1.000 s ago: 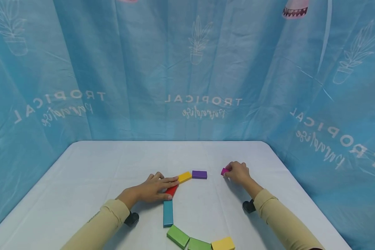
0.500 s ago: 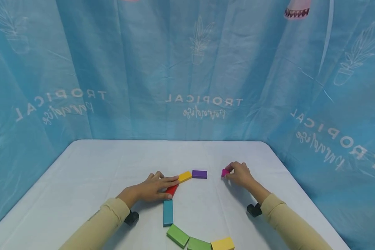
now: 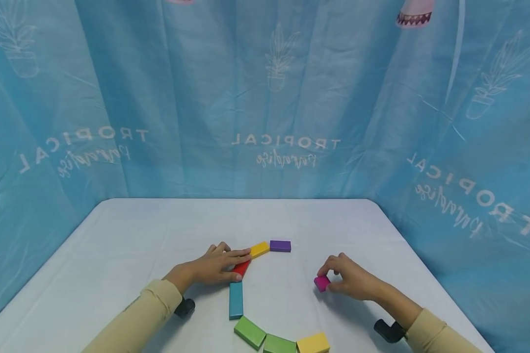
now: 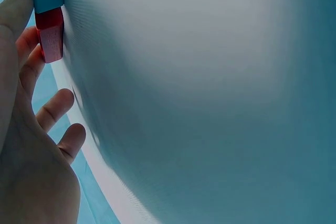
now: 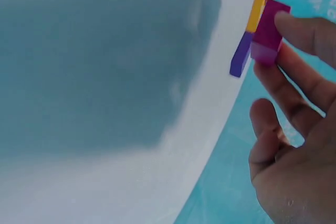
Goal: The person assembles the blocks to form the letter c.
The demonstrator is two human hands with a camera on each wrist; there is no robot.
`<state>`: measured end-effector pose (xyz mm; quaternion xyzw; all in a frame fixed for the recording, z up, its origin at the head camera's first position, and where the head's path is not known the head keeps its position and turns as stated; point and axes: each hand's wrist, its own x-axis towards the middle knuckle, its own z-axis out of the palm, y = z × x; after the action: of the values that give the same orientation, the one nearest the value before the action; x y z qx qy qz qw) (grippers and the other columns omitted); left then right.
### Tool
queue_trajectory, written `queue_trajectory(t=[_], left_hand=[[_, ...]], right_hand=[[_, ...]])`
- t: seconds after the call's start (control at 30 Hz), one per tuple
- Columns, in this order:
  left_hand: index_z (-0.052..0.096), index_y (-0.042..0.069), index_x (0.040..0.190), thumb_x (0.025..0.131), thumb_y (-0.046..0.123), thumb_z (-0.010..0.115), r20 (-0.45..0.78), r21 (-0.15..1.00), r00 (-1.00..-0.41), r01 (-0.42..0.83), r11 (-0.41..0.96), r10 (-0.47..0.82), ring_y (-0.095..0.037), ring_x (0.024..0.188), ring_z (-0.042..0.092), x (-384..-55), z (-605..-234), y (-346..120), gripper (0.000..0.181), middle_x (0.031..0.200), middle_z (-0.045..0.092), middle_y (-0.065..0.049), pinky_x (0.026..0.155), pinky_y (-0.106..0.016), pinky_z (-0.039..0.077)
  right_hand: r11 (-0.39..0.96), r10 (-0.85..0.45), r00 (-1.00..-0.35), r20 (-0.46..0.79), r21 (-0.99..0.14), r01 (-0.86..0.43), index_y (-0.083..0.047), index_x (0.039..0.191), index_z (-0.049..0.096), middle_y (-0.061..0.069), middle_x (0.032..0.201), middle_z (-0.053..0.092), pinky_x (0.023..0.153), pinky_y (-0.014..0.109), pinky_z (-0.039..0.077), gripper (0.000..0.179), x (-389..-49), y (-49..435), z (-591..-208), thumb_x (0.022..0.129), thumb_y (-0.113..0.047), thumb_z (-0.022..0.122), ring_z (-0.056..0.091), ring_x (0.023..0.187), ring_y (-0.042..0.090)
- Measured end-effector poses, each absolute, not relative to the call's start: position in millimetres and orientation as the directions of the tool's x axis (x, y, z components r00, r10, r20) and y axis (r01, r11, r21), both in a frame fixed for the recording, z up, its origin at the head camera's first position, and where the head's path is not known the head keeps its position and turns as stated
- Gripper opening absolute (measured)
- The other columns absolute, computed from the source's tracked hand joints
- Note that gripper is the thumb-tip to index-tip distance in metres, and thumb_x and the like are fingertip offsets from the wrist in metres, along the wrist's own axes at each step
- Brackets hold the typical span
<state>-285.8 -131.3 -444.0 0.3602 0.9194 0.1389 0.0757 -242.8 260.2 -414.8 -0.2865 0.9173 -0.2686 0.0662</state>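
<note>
My right hand point(image 3: 352, 278) pinches a magenta block point(image 3: 321, 283) between thumb and fingers, over the right half of the table. In the right wrist view the magenta block point(image 5: 269, 31) overlaps the row behind it. My left hand point(image 3: 207, 267) rests on a red block point(image 3: 241, 268), its extended fingers reaching the yellow block point(image 3: 259, 250) and its thumb close to the teal block point(image 3: 236, 300). Part of the red block is hidden under the hand. A purple block point(image 3: 280, 246) lies at the right end of that row.
Two green blocks, one angled point(image 3: 250, 332) and one at the frame's bottom edge point(image 3: 279, 344), continue the curve below the teal one. Another yellow block point(image 3: 313, 342) sits at its lower right end. A blue printed curtain point(image 3: 265, 98) surrounds the white table point(image 3: 159, 230).
My right hand has moved toward me with the magenta block, turning it slightly. My left hand stays in place on the red block.
</note>
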Motion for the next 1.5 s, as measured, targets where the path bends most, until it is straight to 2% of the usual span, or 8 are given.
queue_trajectory(t=[0.23, 0.43, 0.6, 0.97, 1.5], left_hand=[[0.038, 0.027, 0.149, 0.092, 0.052, 0.056, -0.033, 0.319, -0.735, 0.635, 0.704, 0.678, -0.016, 0.105, 0.035, -285, -443, -131, 0.064, 0.153, 0.033, 0.009, 0.086, -0.04, 0.028], [0.038, 0.027, 0.149, 0.092, 0.053, 0.056, -0.031, 0.324, -0.739, 0.629, 0.707, 0.672, -0.016, 0.105, 0.035, -285, -441, -131, 0.065, 0.152, 0.034, 0.007, 0.087, -0.043, 0.029], [0.038, 0.027, 0.149, 0.092, 0.052, 0.057, -0.028, 0.327, -0.738, 0.63, 0.704, 0.674, -0.016, 0.105, 0.035, -286, -442, -130, 0.065, 0.152, 0.034, 0.008, 0.088, -0.043, 0.029], [0.04, 0.025, 0.148, 0.092, 0.051, 0.058, -0.03, 0.338, -0.737, 0.628, 0.701, 0.675, -0.016, 0.103, 0.036, -285, -444, -129, 0.064, 0.152, 0.034, 0.007, 0.087, -0.043, 0.028], [0.04, 0.024, 0.148, 0.092, 0.05, 0.058, -0.025, 0.35, -0.732, 0.632, 0.691, 0.681, -0.015, 0.101, 0.035, -283, -442, -130, 0.065, 0.153, 0.034, 0.006, 0.087, -0.044, 0.028]], right_hand=[[0.697, -0.621, -0.776, -0.11, -0.529, -0.483, -0.033, 0.1, 0.067, -0.021, 0.096, 0.056, 0.082, 0.035, 0.048, 0.028, -216, 261, -413, 0.08, -0.015, 0.077, 0.046, 0.101, 0.017], [0.677, -0.666, -0.729, -0.156, -0.535, -0.505, -0.035, 0.097, 0.067, -0.022, 0.095, 0.055, 0.079, 0.028, 0.048, 0.028, -200, 262, -415, 0.078, -0.018, 0.078, 0.048, 0.098, 0.012], [0.661, -0.687, -0.702, -0.189, -0.564, -0.495, -0.036, 0.097, 0.066, -0.022, 0.096, 0.055, 0.08, 0.028, 0.047, 0.029, -192, 265, -418, 0.078, -0.017, 0.078, 0.046, 0.099, 0.01], [0.633, -0.724, -0.665, -0.182, -0.558, -0.537, -0.035, 0.098, 0.065, -0.023, 0.095, 0.055, 0.075, 0.025, 0.044, 0.03, -188, 266, -423, 0.078, -0.017, 0.078, 0.045, 0.096, 0.008], [0.607, -0.747, -0.651, -0.137, -0.542, -0.582, -0.034, 0.099, 0.065, -0.023, 0.096, 0.055, 0.072, 0.023, 0.042, 0.032, -187, 268, -427, 0.077, -0.016, 0.078, 0.044, 0.094, 0.007]])
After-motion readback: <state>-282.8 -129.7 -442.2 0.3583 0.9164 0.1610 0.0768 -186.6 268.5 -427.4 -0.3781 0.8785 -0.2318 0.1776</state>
